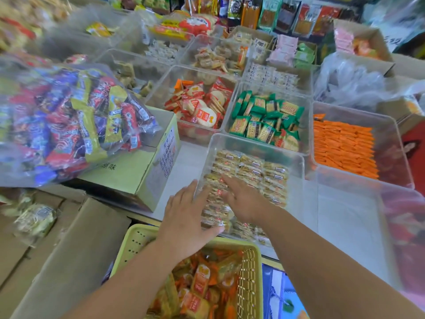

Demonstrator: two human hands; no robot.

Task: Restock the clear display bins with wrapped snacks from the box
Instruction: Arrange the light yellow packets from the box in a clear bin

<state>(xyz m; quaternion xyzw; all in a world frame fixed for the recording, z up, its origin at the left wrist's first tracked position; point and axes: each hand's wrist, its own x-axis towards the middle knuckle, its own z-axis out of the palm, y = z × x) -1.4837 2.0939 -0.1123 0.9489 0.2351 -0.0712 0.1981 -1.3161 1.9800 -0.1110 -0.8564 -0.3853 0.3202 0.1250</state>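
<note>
A clear display bin at the front of the counter holds rows of beige wrapped snacks. Both my hands are at its near left corner with a short stack of these snacks between them. My left hand lies along the stack's left side, fingers straight, thumb under its near end. My right hand presses flat against the stack's right side inside the bin. At the lower left, an open brown cardboard box shows more beige wrapped snacks.
Below my arms stands a yellow-green basket of orange packets. A pale green carton carries a bag of colourful bars on the left. Other clear bins hold red rice crackers, green biscuits and orange packets. A clear bin stands at the right.
</note>
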